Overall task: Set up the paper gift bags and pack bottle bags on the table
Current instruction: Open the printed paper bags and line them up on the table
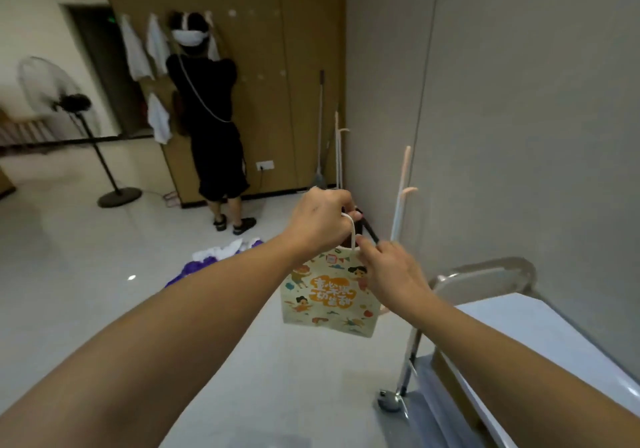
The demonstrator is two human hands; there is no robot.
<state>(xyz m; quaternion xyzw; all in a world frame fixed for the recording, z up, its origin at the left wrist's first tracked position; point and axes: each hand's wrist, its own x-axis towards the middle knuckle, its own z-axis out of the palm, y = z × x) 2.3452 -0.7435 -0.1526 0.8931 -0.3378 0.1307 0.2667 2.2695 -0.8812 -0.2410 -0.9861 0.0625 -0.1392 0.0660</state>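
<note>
We hang the bag (329, 298) clear of the table (540, 330), left hand (320, 221) gripping its handle, right hand (391, 267) pinching the rim to open it.

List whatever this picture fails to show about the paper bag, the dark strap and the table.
Head view only:
- Cartoon-printed paper gift bag: inside unseen, since only its printed face shows.
- Dark strap: what it belongs to is hidden behind the left hand and right hand.
- White table: cut off by the right edge.
</note>
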